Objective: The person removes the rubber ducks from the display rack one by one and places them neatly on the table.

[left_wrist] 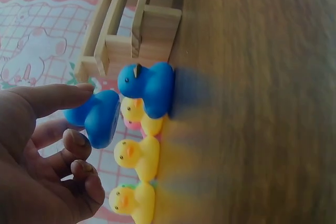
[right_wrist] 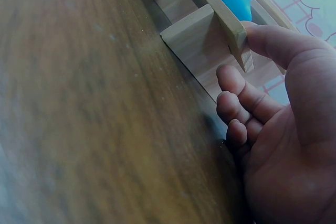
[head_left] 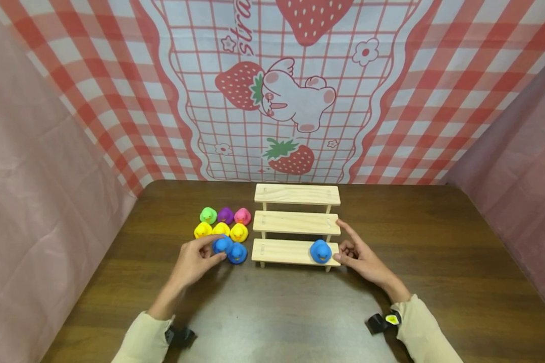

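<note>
Between thumb and fingers, my left hand (head_left: 194, 259) pinches a blue rubber duck (left_wrist: 97, 116), raised off the table in the left wrist view. Beside it a second blue duck (head_left: 237, 253) stands on the table. At the right end of a three-tier wooden stand (head_left: 281, 252) is my right hand (head_left: 363, 259). Its thumb touches the end of the lowest board and its index finger reaches the middle board; the other fingers are loosely bent in the right wrist view. Another blue duck (head_left: 320, 251) sits on the lowest board, near that thumb.
Behind the blue ducks, several yellow ducks (head_left: 239, 233) form a row. Farther back stand a green duck (head_left: 208, 216), a purple duck (head_left: 225, 216) and a pink duck (head_left: 242, 216), left of the stand. A strawberry-print cloth (head_left: 191, 101) hangs behind the brown table (head_left: 413, 227).
</note>
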Motion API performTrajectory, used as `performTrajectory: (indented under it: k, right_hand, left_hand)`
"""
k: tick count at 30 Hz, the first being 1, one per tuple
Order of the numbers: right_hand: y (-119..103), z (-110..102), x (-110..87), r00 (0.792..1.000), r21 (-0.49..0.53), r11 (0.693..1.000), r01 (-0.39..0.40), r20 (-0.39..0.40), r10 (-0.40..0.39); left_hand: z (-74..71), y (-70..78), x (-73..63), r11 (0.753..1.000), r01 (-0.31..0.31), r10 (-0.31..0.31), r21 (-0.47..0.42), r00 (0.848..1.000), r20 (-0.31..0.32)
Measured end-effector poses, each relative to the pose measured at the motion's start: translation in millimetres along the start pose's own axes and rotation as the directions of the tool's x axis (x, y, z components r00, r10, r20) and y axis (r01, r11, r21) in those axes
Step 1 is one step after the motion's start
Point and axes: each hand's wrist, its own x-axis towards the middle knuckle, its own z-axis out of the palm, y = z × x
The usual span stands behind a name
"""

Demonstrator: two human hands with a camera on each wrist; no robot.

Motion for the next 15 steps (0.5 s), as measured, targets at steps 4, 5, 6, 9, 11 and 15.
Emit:
performTrajectory:
  k: [4,5,6,9,11,15]
  right_hand:
    - [0,0,-0.5,1.0,-0.001,1.0,0.004,0.0,-0.004]
    - [0,0,-0.5,1.0,0.0,1.0,0.006,0.0,-0.006]
    - [0,0,-0.5,1.0,0.001,1.0,0.006,0.0,-0.006]
    - [0,0,-0.1,1.0,0.003,1.0,0.013,0.0,-0.013]
    - [0,0,0.1,1.0,0.003,1.0,0.015,-0.001,-0.015]
    - [0,0,0.4,1.0,0.005,1.0,0.017,-0.001,-0.017]
  left_hand:
    - [-2.2,-6.2,-0.2,1.0,0.014,-0.014,0.015,1.0,0.005]
    - [-2.6,-7.7,-0.1,1.0,0.017,-0.017,0.017,1.0,0.01]
    - [-3.0,-9.1,0.0,1.0,0.02,-0.02,0.02,1.0,0.014]
    - [-3.4,-13.0,0.7,0.999,0.029,-0.03,0.033,0.999,0.026]
    - [-4.2,-14.8,1.1,0.999,0.03,-0.031,0.039,0.999,0.029]
    - [-5.2,-17.8,1.4,0.998,0.043,-0.045,0.047,0.998,0.039]
